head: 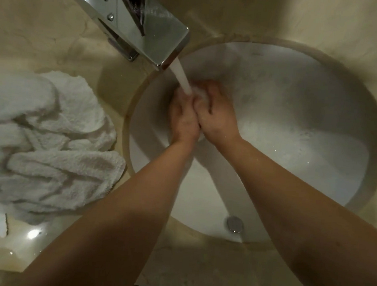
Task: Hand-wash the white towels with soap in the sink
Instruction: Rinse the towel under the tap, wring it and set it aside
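forearms cross the near rim of the sink (365, 125). left hand (184, 120) and right hand (219, 116) press together under the faucet (134, 19) stream; foam hides their fingers, so whether they grip anything is unclear. white towels (47, 149) lie heaped on the counter (196, 263), well left of both hands.

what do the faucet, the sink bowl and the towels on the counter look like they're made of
Faucet: polished chrome-like metal, mirror reflections. Sink bowl: smooth glossy white, probably ceramic. Towels: white looped terry cloth, likely cotton, nubby pile.
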The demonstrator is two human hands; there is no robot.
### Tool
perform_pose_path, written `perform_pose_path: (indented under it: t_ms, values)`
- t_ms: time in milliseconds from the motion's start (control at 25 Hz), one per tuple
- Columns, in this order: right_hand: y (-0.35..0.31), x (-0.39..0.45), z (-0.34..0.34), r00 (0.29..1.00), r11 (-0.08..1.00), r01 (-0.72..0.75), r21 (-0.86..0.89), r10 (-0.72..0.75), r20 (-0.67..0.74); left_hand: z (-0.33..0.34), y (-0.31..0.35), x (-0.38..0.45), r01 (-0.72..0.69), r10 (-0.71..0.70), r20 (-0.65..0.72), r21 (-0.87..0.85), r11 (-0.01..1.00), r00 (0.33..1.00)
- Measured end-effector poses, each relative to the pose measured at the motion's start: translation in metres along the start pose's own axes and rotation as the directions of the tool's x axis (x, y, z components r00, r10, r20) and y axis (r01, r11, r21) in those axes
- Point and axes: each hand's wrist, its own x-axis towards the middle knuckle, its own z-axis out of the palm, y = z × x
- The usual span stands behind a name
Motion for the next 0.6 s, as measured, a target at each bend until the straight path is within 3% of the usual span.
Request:
perform_pose_path:
  t_ms: [40, 80, 160, 240, 280, 400, 520, 600]
  values:
    - [0.003, 0.001, 0.002, 0.998, 0.999, -0.052, 0.018, 0.052, -0.017, 0.001, -0.001, 0.0, 0.095, -0.084, 0.067, -0.179, 0.979, 0.994]
    - [0.005, 0.004, 0.002, 0.996, 0.997, -0.08, 0.005, 0.08, -0.029, 0.002, -0.003, 0.003, 0.124, -0.098, 0.13, -0.212, 0.969, 0.987]
    - [0.012, 0.012, 0.002, 0.998, 0.997, -0.056, -0.059, 0.054, -0.046, -0.002, -0.029, 0.007, -0.151, 0.153, -0.062, 0.037, 0.988, 0.986]
    - [0.017, 0.016, 0.003, 0.997, 0.998, -0.031, -0.048, 0.027, -0.078, 0.014, -0.024, 0.009, -0.031, 0.025, -0.067, -0.097, 0.995, 0.997]
    - [0.02, 0.018, 0.004, 0.995, 0.999, -0.023, -0.026, 0.021, -0.101, 0.021, -0.019, 0.008, 0.023, -0.025, -0.026, -0.058, 0.998, 0.999]
    - [0.026, 0.029, 0.003, 0.99, 0.999, 0.035, 0.005, -0.034, -0.139, 0.03, -0.016, 0.008, -0.022, 0.029, -0.121, 0.059, 0.998, 0.992]
    - [0.028, 0.042, 0.001, 0.988, 0.996, 0.081, -0.023, -0.084, -0.127, 0.03, -0.021, 0.015, -0.141, 0.204, -0.155, 0.34, 0.93, 0.967]
    - [0.029, 0.047, 0.0, 0.985, 0.992, 0.106, -0.061, -0.113, -0.127, 0.034, -0.024, 0.02, -0.177, 0.261, -0.142, 0.434, 0.884, 0.955]
